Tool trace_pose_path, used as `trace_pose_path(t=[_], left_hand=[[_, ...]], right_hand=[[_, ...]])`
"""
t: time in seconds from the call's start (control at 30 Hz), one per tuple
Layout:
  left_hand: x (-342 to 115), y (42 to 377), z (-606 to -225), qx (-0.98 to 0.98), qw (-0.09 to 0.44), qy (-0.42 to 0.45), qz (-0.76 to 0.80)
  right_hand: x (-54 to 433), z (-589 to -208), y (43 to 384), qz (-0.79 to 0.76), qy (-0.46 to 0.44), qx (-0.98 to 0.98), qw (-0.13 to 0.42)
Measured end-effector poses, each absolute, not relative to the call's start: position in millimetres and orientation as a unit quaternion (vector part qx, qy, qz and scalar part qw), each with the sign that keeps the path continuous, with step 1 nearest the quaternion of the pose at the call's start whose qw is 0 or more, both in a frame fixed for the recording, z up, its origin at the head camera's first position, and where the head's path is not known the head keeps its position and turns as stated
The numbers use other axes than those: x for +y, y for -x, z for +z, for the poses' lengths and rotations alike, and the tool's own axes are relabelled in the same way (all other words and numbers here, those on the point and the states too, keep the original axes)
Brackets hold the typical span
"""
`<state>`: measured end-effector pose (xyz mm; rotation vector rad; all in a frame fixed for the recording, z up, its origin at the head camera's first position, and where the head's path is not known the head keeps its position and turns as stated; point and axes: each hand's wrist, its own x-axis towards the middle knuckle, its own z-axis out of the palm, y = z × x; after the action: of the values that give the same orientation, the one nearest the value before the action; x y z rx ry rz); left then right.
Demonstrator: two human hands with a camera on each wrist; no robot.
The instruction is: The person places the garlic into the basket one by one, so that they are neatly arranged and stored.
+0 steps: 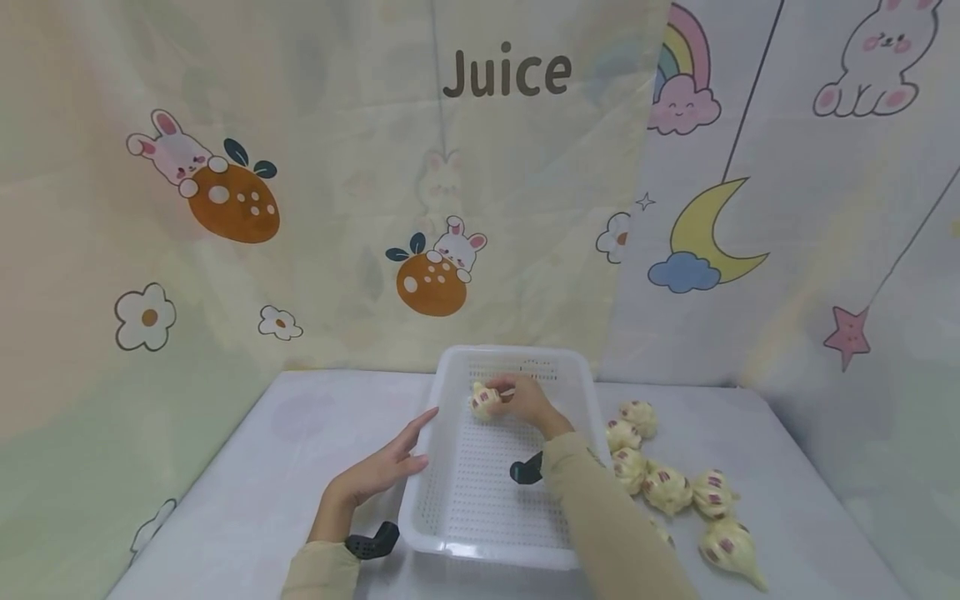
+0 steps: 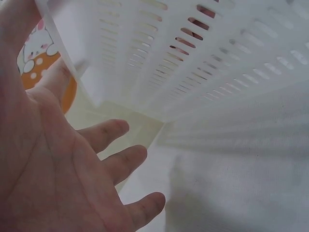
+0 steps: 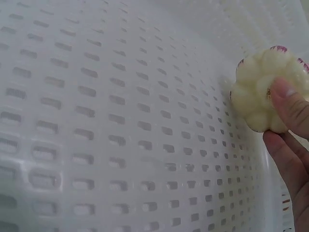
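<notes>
A white perforated plastic basket (image 1: 487, 549) stands on the table. Inside it, toward the far left, my right hand (image 1: 528, 404) holds a garlic bulb (image 1: 483, 402), pale with purple streaks. The right wrist view shows the thumb and fingers pinching this bulb (image 3: 253, 92) above the slotted basket floor (image 3: 106, 101). At the basket's left side is my left hand (image 1: 378, 469), fingers extended by the rim. From the left wrist, the palm (image 2: 53, 159) faces the basket's outer wall (image 2: 145, 63) with spread fingers. Several garlic bulbs (image 1: 667, 488) lie right of the basket.
A white cloth covers the table (image 1: 300, 433). Behind it hangs a printed curtain (image 1: 337, 208) with cartoon rabbits, and side curtains close in left and right. A black wrist device (image 1: 375, 542) sits at the left wrist, another (image 1: 527, 470) at the right one, over the basket.
</notes>
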<state>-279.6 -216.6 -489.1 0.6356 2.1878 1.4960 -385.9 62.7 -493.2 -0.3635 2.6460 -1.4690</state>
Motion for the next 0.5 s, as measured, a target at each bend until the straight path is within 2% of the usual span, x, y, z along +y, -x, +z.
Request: trace_pose_path(t=[0.5], left_hand=[[-216.0,280.0,-491.0,0.785,0.207,-0.228,0.537]], right_hand=[[58.5,-492.0,386.7,-0.405,0.155,0.901,0.035]])
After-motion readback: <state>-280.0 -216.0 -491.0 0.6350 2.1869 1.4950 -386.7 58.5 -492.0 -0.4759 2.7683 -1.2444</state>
